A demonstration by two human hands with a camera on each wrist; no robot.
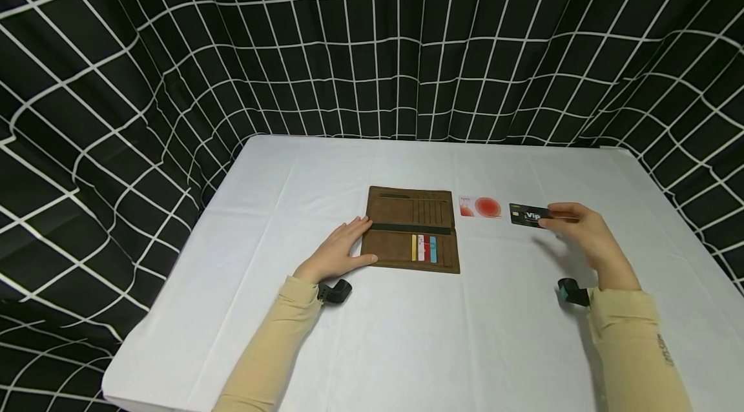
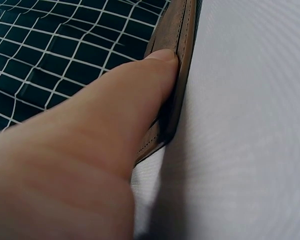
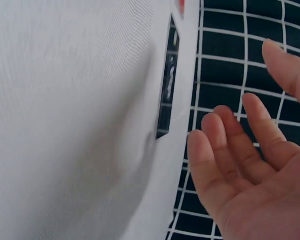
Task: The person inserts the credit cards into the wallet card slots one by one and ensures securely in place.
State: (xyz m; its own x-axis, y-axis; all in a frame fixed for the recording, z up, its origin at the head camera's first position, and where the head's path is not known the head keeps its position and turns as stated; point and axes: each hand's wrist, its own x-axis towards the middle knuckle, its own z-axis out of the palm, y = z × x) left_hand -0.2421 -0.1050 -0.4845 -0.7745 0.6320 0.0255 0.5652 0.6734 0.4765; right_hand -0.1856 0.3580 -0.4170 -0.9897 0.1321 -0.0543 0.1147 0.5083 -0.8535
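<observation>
Hovering above and just beside the right end of a glossy black rectangular card marked "Vip" [image 1: 526,214], the person's right hand [image 1: 589,237] has a released grip: the right wrist view shows thumb and fingers apart with nothing between them, and the card flat on the white cloth-covered surface [image 1: 494,334]. From that grip the card lies to the left, its long axis running roughly left to right, so its right short end faces the fingers; a pinch there would, I judge, be the shortest reach, and the right hand is much the nearer of the two. Further left come a flat white-and-red rectangular card [image 1: 480,206] and then an unfolded brown leather wallet [image 1: 392,247] with coloured card edges [image 1: 424,248] showing in its lower half. The left hand [image 1: 337,254] rests at the wallet's left edge, fingers extended, thumb on the border, its grip loose rather than clenched. In the head view the right fingers overlap the black card's end, making the gap hard to judge; the right wrist view foreshortens its print past reading. The left wrist view shows the thumb, but the other fingers are out of sight.
</observation>
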